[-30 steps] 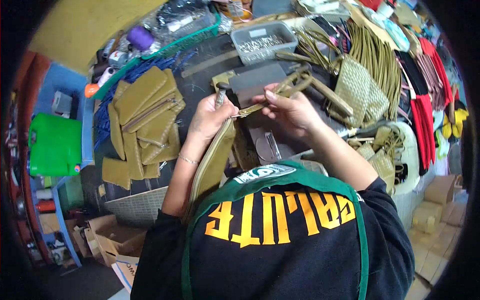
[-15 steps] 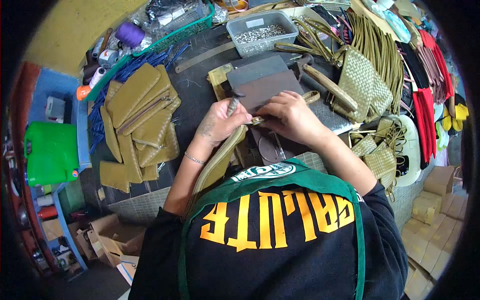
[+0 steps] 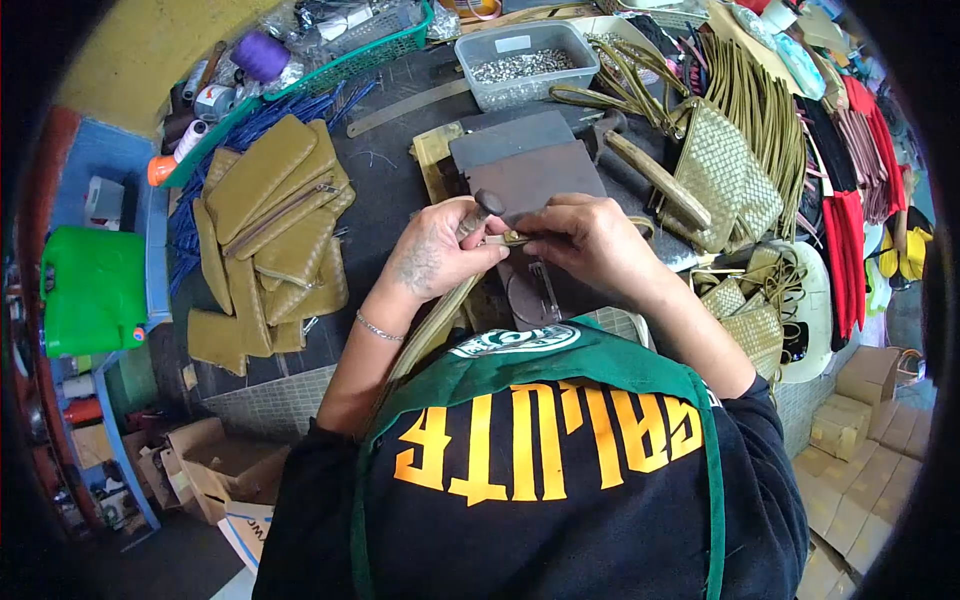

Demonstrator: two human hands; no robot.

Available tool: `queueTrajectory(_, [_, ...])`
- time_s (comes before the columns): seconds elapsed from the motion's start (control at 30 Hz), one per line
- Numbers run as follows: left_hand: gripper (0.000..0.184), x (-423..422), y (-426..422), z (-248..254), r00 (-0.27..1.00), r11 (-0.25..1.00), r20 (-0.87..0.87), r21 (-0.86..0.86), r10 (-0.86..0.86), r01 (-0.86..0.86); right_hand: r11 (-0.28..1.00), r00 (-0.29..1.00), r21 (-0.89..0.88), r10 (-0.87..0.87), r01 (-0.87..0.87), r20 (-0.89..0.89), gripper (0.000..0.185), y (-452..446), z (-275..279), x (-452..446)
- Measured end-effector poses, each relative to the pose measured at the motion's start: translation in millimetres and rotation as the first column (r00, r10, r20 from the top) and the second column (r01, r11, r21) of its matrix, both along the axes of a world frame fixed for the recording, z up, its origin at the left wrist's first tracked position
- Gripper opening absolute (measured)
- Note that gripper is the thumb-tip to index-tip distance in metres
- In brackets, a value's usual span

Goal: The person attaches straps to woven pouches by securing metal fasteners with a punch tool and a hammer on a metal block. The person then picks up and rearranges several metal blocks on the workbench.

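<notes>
My left hand point(image 3: 442, 250) is closed round a short metal punch point(image 3: 482, 212) with a dark, rounded head, and its fingertips also pinch the end of an olive strap. The olive piece point(image 3: 432, 325) hangs from that hand towards the green apron. My right hand point(image 3: 580, 235) pinches the strap point(image 3: 512, 239) close to the left fingertips; a small brass-coloured bit shows between the hands. Both hands are over a dark block point(image 3: 540, 175). To the right of the block lies a hammer with a wooden handle point(image 3: 660, 180).
Olive leather pieces point(image 3: 270, 235) are stacked at the left. A clear tub of small metal parts point(image 3: 525, 68) stands at the back beside a green basket point(image 3: 350, 60). Woven pouches point(image 3: 725, 175), bundled straps point(image 3: 755, 110) and a white tray point(image 3: 815, 305) lie at the right.
My right hand has moved in beside the left and turned over the strap. The long strap end it held out to the right has dropped behind it. The punch now tilts to the right.
</notes>
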State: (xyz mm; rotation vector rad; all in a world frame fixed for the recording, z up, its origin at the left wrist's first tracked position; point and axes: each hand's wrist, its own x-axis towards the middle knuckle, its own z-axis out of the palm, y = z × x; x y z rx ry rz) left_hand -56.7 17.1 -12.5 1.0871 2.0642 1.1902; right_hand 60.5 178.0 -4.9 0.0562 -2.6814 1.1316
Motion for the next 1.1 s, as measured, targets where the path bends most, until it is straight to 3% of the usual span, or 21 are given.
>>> queueTrajectory(0.13, [0.02,0.8,-3.4,-1.8,0.999,1.0,0.047,0.008,-0.008,0.008,0.992,0.997,0.104,0.07,-0.065,-0.045,0.019,5.2,-9.0,-2.3])
queueTrajectory(0.3, [0.019,3.8,-2.6,-8.6,0.994,0.996,0.103,0.083,0.03,-0.038,0.991,0.999,0.132,0.036,-0.033,-0.018,0.019,3.6,-11.8,-5.4])
queueTrajectory(0.4, [0.017,5.7,-1.9,-7.2,0.996,0.999,0.084,-0.014,0.043,-0.042,0.986,1.0,0.167,0.021,-0.019,-0.01,0.02,1.5,-15.0,-4.5])
queueTrajectory(0.47, [0.015,5.5,-2.2,-15.6,0.995,0.998,-0.086,-0.016,0.053,-0.055,0.984,1.0,0.181,0.002,-0.001,-0.006,0.02,-0.4,-18.1,-4.7])
queueTrajectory(0.5, [0.015,4.9,-1.5,-20.7,0.995,0.998,-0.083,-0.019,0.054,-0.056,0.98,1.0,0.198,-0.019,0.019,-0.004,0.019,-1.1,-19.5,-4.7])
queueTrajectory(0.57, [0.015,3.7,0.8,-29.2,0.881,0.956,-0.47,0.279,0.049,0.095,0.976,0.999,0.214,-0.042,0.041,0.001,0.018,-3.9,-20.8,-2.8])
queueTrajectory(0.7, [0.016,5.8,-1.6,-25.5,0.936,0.984,-0.352,0.169,0.009,0.054,0.946,0.989,0.294,-0.148,0.134,0.025,0.017,-15.8,-19.5,1.1])
queueTrajectory(0.9, [0.016,7.1,2.1,-28.1,0.897,0.952,-0.439,0.295,0.057,0.084,0.942,0.992,0.313,-0.127,0.117,0.012,0.017,-12.9,-20.6,-1.2])
queueTrajectory(1.1, [0.015,6.1,-3.9,-20.2,0.989,0.976,-0.144,0.219,0.044,-0.012,0.95,1.0,0.311,-0.011,0.013,-0.009,0.016,-9.1,-16.6,-2.1])
